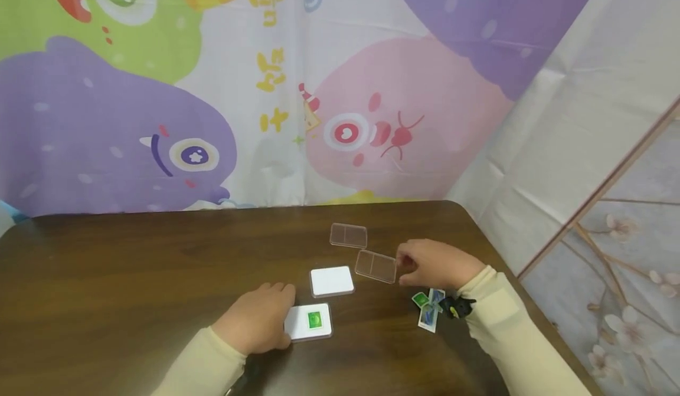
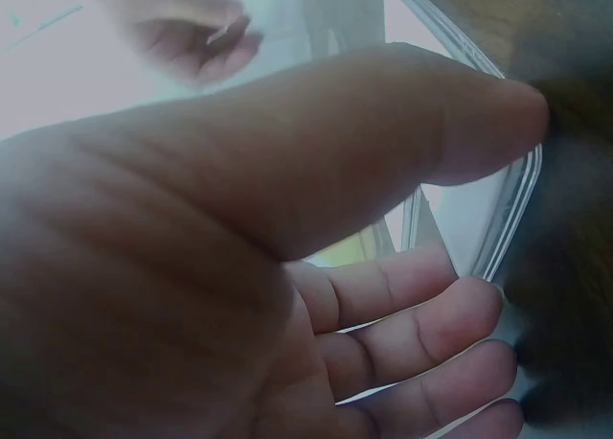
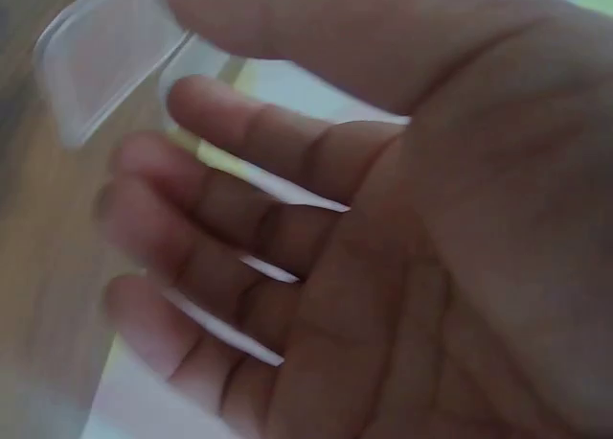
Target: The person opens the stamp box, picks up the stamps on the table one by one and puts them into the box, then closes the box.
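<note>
My left hand (image 1: 262,318) holds the left end of a flat clear case with a white insert (image 1: 297,328), thumb at its near side and fingers at its far side. On the insert lies a small green stamp-like picture (image 1: 315,320). Just beyond is a second case with a plain white face (image 1: 332,281). My right hand (image 1: 432,262) hovers beside a clear plastic lid (image 1: 375,266), its fingers loosely bent and holding nothing in the right wrist view. Another clear lid (image 1: 348,235) lies farther back. Several small stamp-like pictures (image 1: 428,316), green and blue, overlap near the right wrist.
Everything lies on a dark brown wooden table (image 1: 159,254). A cartoon-printed cloth (image 1: 276,166) hangs behind its far edge. At the right stands a pale panel with a blossom pattern (image 1: 627,266). A black strap device (image 1: 458,307) is on the right wrist.
</note>
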